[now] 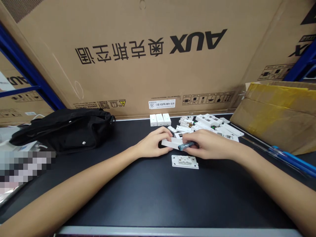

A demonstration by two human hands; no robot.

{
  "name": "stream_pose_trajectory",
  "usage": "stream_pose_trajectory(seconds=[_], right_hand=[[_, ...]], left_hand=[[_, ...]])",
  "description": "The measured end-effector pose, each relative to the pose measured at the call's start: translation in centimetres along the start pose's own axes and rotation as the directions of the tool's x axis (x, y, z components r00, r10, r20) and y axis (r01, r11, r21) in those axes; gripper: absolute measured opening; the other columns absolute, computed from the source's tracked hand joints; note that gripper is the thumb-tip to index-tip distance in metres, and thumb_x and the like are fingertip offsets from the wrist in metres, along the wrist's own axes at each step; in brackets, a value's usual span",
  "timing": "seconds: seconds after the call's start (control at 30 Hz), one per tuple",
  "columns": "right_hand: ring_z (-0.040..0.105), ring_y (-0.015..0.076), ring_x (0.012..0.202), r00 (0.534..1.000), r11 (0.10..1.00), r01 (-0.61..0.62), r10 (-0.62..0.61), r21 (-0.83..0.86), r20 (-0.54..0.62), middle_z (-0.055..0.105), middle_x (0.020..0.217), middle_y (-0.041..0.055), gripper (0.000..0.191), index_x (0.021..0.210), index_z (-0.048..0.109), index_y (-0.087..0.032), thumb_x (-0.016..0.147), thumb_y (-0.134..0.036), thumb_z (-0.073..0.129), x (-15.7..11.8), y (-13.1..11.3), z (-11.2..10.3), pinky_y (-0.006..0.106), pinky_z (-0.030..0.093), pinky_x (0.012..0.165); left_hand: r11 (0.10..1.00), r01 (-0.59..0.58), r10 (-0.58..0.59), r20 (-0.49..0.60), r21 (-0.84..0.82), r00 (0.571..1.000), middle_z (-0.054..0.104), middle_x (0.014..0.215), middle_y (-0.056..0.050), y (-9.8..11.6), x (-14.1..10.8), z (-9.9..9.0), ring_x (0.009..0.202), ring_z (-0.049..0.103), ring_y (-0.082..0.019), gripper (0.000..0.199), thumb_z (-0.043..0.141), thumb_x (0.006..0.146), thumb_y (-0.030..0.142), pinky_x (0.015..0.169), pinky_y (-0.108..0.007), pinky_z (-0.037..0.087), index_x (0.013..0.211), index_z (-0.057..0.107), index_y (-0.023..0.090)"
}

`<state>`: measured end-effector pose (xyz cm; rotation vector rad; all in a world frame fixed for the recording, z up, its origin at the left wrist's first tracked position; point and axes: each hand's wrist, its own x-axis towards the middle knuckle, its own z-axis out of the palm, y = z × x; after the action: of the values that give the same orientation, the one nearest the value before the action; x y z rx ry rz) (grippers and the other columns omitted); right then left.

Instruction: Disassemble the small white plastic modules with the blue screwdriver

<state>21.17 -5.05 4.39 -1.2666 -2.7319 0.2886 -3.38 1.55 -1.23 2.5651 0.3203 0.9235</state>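
My left hand [158, 143] grips the left end of a white plastic housing [172, 143] between thumb and fingers, just above the black table. My right hand [203, 144] is closed around a tool with a dark blue-green translucent handle [186, 145], whose far end is hidden in the fingers. Those right fingers also meet the right end of the housing. Just in front of both hands, a white plate [185, 161] with corner holes and a raised middle block lies flat on the table.
Behind my hands are several loose white plastic parts [208, 121] in a pile. Three white boxes [160, 119] stand in a row at the back. A black bag [74, 128] lies left; a taped cardboard box [274, 115] stands right. A large carton [148, 79] walls off the back.
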Motion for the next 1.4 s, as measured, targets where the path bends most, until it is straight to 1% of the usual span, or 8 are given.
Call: stream_pose_trajectory(seconds=[0.17, 0.33, 0.47, 0.67, 0.83, 1.0, 1.27, 1.4], right_hand=[[0.045, 0.0116, 0.054, 1.000, 1.000, 0.003, -0.003, -0.013, 0.012, 0.053, 0.062, -0.0035, 0.016, 0.079, 0.054, -0.022, 0.091, -0.032, 0.052, 0.1, 0.2, 0.1, 0.024, 0.029, 0.054], [0.045, 0.0111, 0.054, 1.000, 1.000, 0.012, -0.012, 0.000, -0.009, 0.052, 0.062, -0.0040, 0.014, 0.080, 0.053, -0.022, 0.090, -0.031, 0.053, 0.0, 0.0, 0.1, 0.024, 0.029, 0.054], [0.044, 0.0109, 0.054, 0.999, 1.000, 0.021, -0.020, 0.013, -0.031, 0.052, 0.062, -0.0039, 0.012, 0.077, 0.051, -0.022, 0.087, -0.028, 0.055, 0.0, -0.5, -0.1, 0.024, 0.028, 0.054], [0.046, 0.0120, 0.054, 0.993, 0.999, -0.010, 0.013, 0.030, -0.118, 0.055, 0.063, -0.0044, 0.009, 0.090, 0.050, -0.022, 0.084, -0.026, 0.056, -0.1, -0.9, -0.5, 0.023, 0.029, 0.053], [0.052, 0.0130, 0.056, 0.988, 0.999, 0.037, -0.037, -0.001, -0.150, 0.061, 0.067, -0.0039, 0.027, 0.113, 0.057, -0.023, 0.086, -0.025, 0.054, -0.2, -0.8, -0.4, 0.024, 0.032, 0.057], [0.056, 0.0133, 0.060, 0.982, 0.996, 0.082, -0.088, -0.041, -0.166, 0.069, 0.078, -0.0008, 0.028, 0.111, 0.064, -0.024, 0.084, -0.021, 0.056, -0.1, -0.6, -0.3, 0.025, 0.033, 0.060], [0.059, 0.0145, 0.062, 0.984, 0.995, 0.094, -0.099, -0.042, -0.150, 0.072, 0.083, 0.0007, 0.034, 0.119, 0.064, -0.025, 0.085, -0.023, 0.057, -0.3, -0.5, -0.2, 0.026, 0.035, 0.061], [0.061, 0.0144, 0.069, 0.965, 0.986, 0.165, -0.156, 0.024, -0.211, 0.072, 0.091, 0.0019, 0.029, 0.118, 0.064, -0.024, 0.089, -0.028, 0.057, -0.5, -0.6, -0.7, 0.026, 0.040, 0.066]], left_hand=[[0.997, -0.073, 0.074, -0.092, 0.018, 0.993, 0.058, 0.109, -0.010, 0.1, 0.1, -0.1, 0.103, 0.060, -0.021, 0.015, 0.071, 0.084, 0.024, 0.090, -0.038, 0.052, 0.088, 0.057, 0.017], [0.988, -0.123, 0.139, -0.187, 0.094, 0.972, 0.056, 0.110, -0.011, 0.4, 0.0, 0.0, 0.104, 0.059, -0.021, 0.011, 0.068, 0.084, 0.016, 0.086, -0.038, 0.053, 0.085, 0.058, 0.016], [0.978, -0.170, 0.194, -0.226, 0.120, 0.955, 0.056, 0.112, -0.011, 0.4, -0.1, 0.0, 0.101, 0.061, -0.019, 0.014, 0.066, 0.082, 0.008, 0.083, -0.035, 0.054, 0.090, 0.059, 0.016], [0.966, -0.208, 0.242, -0.245, 0.156, 0.939, 0.061, 0.113, -0.011, 0.3, -0.1, 0.1, 0.105, 0.062, -0.020, 0.016, 0.065, 0.082, 0.005, 0.083, -0.035, 0.056, 0.088, 0.055, 0.017], [0.957, -0.217, 0.262, -0.255, 0.190, 0.931, 0.062, 0.111, -0.010, 0.2, -0.1, 0.1, 0.102, 0.063, -0.019, 0.018, 0.069, 0.081, 0.011, 0.082, -0.033, 0.056, 0.086, 0.053, 0.018], [0.954, -0.202, 0.254, -0.239, 0.222, 0.937, 0.061, 0.107, -0.009, 0.1, -0.4, 0.2, 0.095, 0.064, -0.017, 0.022, 0.074, 0.079, 0.016, 0.077, -0.030, 0.056, 0.077, 0.051, 0.016], [0.953, -0.195, 0.243, -0.200, 0.230, 0.949, 0.059, 0.108, -0.009, 0.2, -0.6, 0.2, 0.091, 0.063, -0.016, 0.018, 0.069, 0.080, 0.014, 0.072, -0.028, 0.057, 0.074, 0.052, 0.016], [0.958, -0.191, 0.232, -0.190, 0.214, 0.954, 0.058, 0.108, -0.009, 0.2, -0.6, 0.2, 0.090, 0.062, -0.015, 0.017, 0.068, 0.079, 0.012, 0.071, -0.028, 0.056, 0.074, 0.052, 0.016]])
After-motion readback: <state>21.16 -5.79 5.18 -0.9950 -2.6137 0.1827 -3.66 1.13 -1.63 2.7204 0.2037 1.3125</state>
